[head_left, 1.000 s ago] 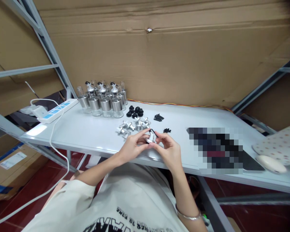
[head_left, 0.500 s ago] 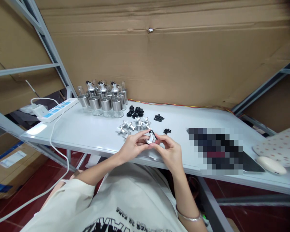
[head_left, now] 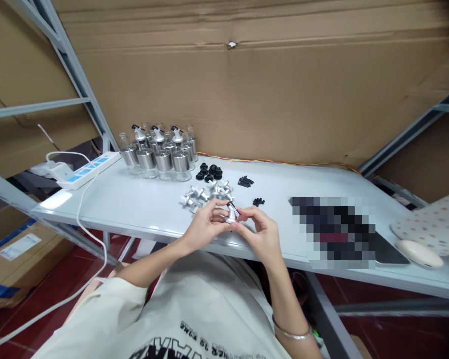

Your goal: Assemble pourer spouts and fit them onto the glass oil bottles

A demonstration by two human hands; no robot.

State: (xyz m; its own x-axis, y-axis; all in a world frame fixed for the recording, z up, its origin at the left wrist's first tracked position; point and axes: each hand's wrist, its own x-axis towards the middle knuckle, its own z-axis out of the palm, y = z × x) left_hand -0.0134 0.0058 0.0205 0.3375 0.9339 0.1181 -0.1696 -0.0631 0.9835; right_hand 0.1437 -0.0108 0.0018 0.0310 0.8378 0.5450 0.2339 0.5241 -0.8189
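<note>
Between my two hands is a silvery-white bottle pourer (head_left: 231, 215) with a small black flap at its top. Fingers and thumb of my left hand (head_left: 205, 223) grip it from the left. My right hand (head_left: 261, 230) pinches it from the other side, fingertips by the black flap. Just beyond my hands lie several loose silver-white pourer spouts (head_left: 196, 194). Black ribbed stoppers (head_left: 209, 172) sit behind those. To their right are a bunch of slim black flaps (head_left: 246, 181) and a cluster of tiny black caps (head_left: 259, 202).
Several glass bottles with metal sleeves (head_left: 163, 162) stand at the back left, some fitted with pourers. A white power strip (head_left: 90, 170) with a cable is on the left edge. On the right are a blurred dark flat object (head_left: 387, 249), a cream oval object (head_left: 420, 254) and a dotted cloth (head_left: 432, 224).
The pourer has turned slightly in my fingers and now looks more upright. My right fingers have shifted a little to the left around it.
</note>
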